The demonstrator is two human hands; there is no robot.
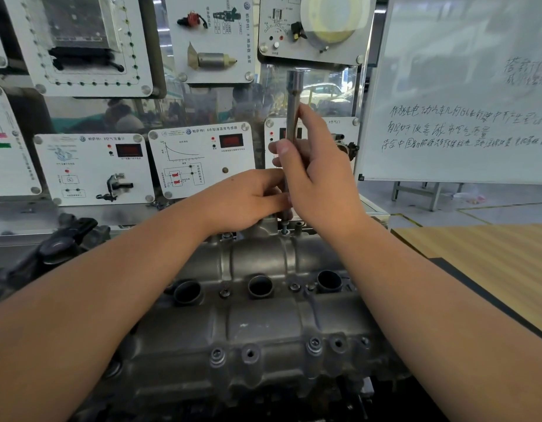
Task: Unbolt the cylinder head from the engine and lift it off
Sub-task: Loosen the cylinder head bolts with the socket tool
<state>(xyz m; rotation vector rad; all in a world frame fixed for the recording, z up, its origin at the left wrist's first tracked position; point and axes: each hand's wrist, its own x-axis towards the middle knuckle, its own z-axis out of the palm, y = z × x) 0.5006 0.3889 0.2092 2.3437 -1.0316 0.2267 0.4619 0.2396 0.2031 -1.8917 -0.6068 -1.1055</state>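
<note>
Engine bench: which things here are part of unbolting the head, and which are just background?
In use:
cylinder head
socket extension, gripped by right hand
left hand, at its lower end
bolt beneath it

Background:
sensor display panels
whiteboard
wooden board

A car-repair training workshop is shown: labelled sensor display boards (199, 159) are mounted behind an engine (263, 324), and a handwritten whiteboard (458, 117) is stood alongside.

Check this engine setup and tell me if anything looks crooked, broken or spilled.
Nothing stands out. The right hand holds the long socket tool upright over a bolt at the cylinder head's far edge, steadied by the left hand.
</note>
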